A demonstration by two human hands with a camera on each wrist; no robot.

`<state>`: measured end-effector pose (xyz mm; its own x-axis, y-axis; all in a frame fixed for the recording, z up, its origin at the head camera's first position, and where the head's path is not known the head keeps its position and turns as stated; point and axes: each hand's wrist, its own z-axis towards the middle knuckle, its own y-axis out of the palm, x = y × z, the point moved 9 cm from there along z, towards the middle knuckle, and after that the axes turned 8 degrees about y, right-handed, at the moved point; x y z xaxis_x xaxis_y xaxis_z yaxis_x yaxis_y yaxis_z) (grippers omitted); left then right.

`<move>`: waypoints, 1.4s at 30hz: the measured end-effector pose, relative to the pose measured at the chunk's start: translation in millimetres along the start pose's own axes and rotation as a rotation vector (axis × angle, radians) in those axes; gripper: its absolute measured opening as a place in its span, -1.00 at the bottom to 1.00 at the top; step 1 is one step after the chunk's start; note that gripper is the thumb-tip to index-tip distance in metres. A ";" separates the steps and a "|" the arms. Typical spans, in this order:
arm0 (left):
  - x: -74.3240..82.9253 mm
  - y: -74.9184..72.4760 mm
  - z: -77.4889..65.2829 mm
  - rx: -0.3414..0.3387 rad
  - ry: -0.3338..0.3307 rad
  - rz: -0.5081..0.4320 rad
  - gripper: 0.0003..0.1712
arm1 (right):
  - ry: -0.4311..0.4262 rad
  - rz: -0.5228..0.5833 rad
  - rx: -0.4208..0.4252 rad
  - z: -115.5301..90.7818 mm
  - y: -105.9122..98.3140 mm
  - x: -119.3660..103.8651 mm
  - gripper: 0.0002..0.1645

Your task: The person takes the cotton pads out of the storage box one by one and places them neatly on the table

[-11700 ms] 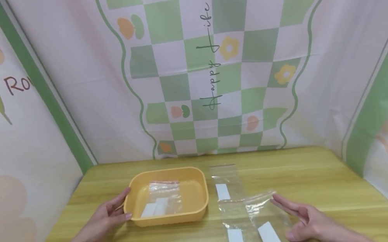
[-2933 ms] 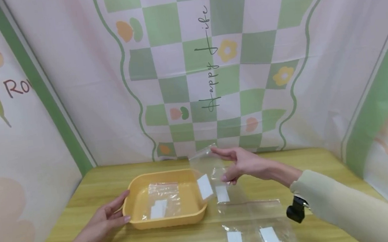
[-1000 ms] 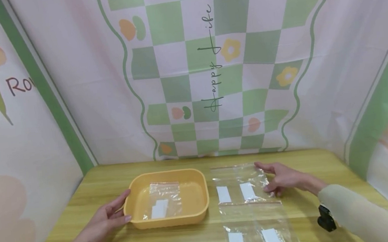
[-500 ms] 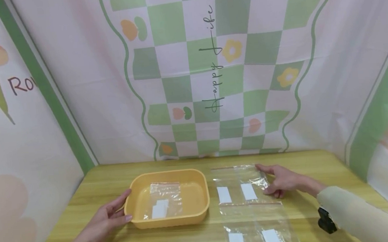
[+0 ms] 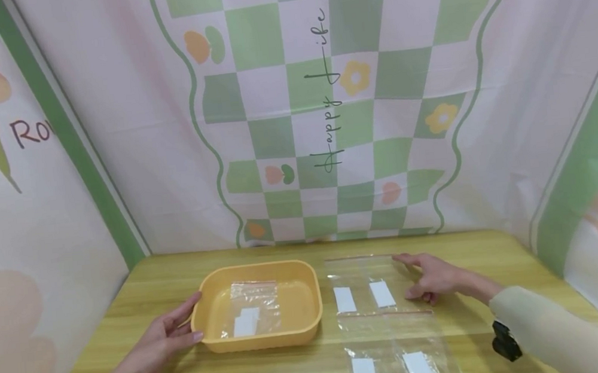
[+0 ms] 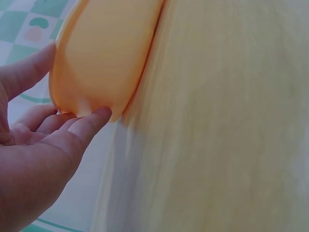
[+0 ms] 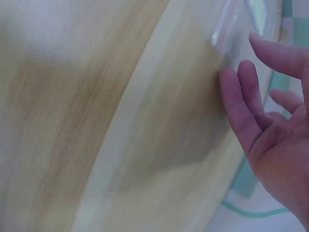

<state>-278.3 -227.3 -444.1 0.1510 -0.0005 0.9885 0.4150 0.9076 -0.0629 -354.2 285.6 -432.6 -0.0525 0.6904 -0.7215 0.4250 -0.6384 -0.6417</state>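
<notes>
My left hand (image 5: 157, 344) holds the left end of a yellow plastic tray (image 5: 308, 324), thumb and index finger spread along its wall. Clear zip bags with white cards inside lie overlapping in the tray; the topmost zip bag (image 5: 268, 312) hides how many there are. To the right, zip bags lie in two rows of two. My right hand (image 5: 437, 278) is at the right edge of the back right zip bag (image 5: 379, 269), fingers extended, seemingly touching it. Beside that lies the back left zip bag (image 5: 342, 272). In the right wrist view, the fingers (image 7: 236, 96) are loosely bent and grip nothing.
The front left zip bag (image 5: 364, 336) and front right zip bag (image 5: 416, 331) lie nearer me, cut by the frame's bottom. The wooden table (image 5: 478, 247) meets a patterned cloth (image 5: 319, 172) at the back. A black device (image 5: 505, 341) sits at my right wrist.
My right hand laid the front right bag, then carried another bag from the tray to the back right. Its fingers have since loosened from that bag. My left hand stayed on the tray.
</notes>
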 end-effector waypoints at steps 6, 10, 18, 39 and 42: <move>-0.7 -0.9 -3.0 0.007 -0.006 -0.013 0.02 | -0.071 -0.092 0.067 -10.7 1.9 -47.1 -0.18; -1.1 -1.7 -4.3 0.018 -0.014 -0.005 0.02 | -0.144 -0.147 0.079 -17.6 12.9 -97.6 -0.41; -4.3 -1.1 -2.8 0.034 -0.022 -0.014 0.03 | -0.257 -0.261 0.073 -11.3 45.7 -189.8 -0.68; 5.0 -0.3 -0.7 0.012 0.002 -0.036 0.02 | -0.352 -0.548 -0.072 80.4 155.8 -259.3 -0.49; 4.7 -1.4 -1.7 0.016 0.000 -0.037 0.01 | -0.297 -0.598 -0.098 88.1 168.3 -254.5 -0.41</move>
<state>-276.6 -229.2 -439.6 0.1353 -0.0342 0.9902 0.4057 0.9137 -0.0239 -349.0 -27.5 -379.9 -0.5446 0.7836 -0.2991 0.3248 -0.1318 -0.9366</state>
